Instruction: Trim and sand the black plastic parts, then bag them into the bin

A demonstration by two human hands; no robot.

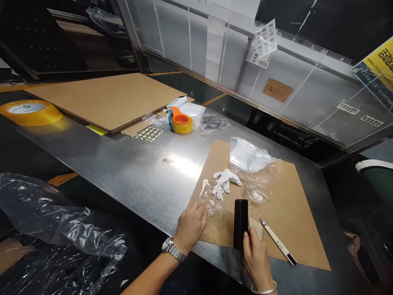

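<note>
My left hand (190, 224), with a watch on the wrist, is closed at the edge of a small clear plastic bag (211, 201) and seems to pinch it. In my right hand (258, 257) is a dark, long rectangular box (240, 223), held upright by its lower end. Both hands are at the near edge of a flat cardboard sheet (294, 205). White gloves (226, 181) lie crumpled just beyond the plastic. To the right of the box rests a slim white tool marked A26 (278, 242), its kind unclear. A small beige piece (255, 228) is partly hidden behind my right hand.
Clear bags with white contents (248, 155) lie on the cardboard. Farther left on the metal table (147, 176) are an orange tape dispenser (180, 120), a sticker sheet (146, 134), stacked cardboard (107, 98) and a yellow tape roll (30, 112). A transparent panel (239, 61) stands behind.
</note>
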